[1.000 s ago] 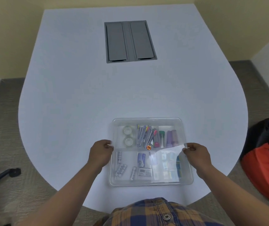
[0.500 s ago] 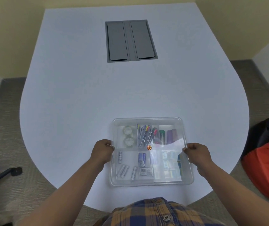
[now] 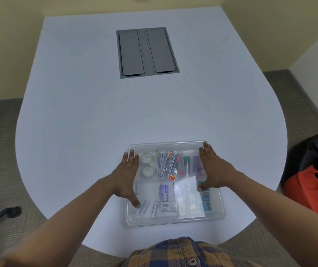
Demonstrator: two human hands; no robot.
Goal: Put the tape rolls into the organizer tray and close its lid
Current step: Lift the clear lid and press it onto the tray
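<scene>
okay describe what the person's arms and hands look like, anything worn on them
Both forearms are bare to the frame edge: no sleeves, watch, bracelets, rings or gloves visible on the left hand or right hand. Fingernails look short and unpainted. The only clothing in view is a plaid shirt, blue and mustard, with a metal button.

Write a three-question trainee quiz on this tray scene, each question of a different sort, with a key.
1. True or false: both tape rolls already lie inside the organizer tray.
2. Multiple choice: where do the rolls sit? A) far-left compartment B) near-right compartment C) on the table beside the tray
3. Fill in: the left hand and the right hand lie flat on the clear ____ that covers the tray.

Key: 1 true; 2 A; 3 lid
</scene>
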